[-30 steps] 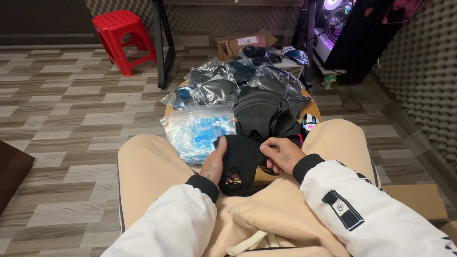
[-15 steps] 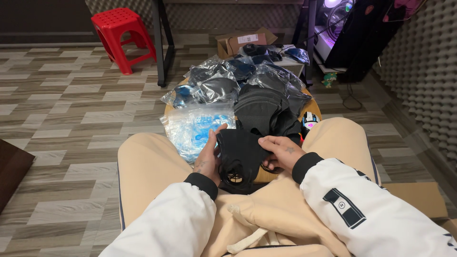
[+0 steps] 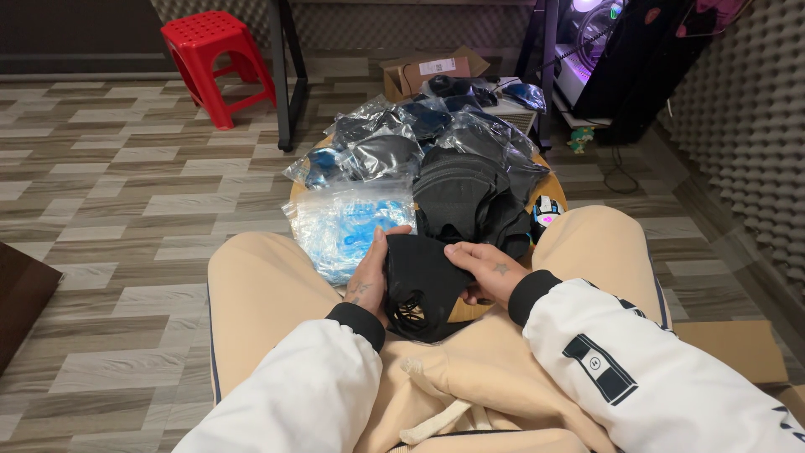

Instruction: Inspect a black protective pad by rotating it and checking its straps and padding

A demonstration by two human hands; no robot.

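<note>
We sit with both forearms, in white sleeves with black cuffs, reaching forward over our lap. Our left hand (image 3: 369, 281) stands on edge, thumb up, fingers curled in a closed grip. Our right hand (image 3: 486, 270) lies palm down, fingers stretched toward the left and pinching.

A black mask (image 3: 423, 281) over beige trousers (image 3: 268, 285), white sleeves (image 3: 302, 394) with black cuffs, a red stool (image 3: 214, 54) far left, grey striped floor (image 3: 109, 193).
</note>
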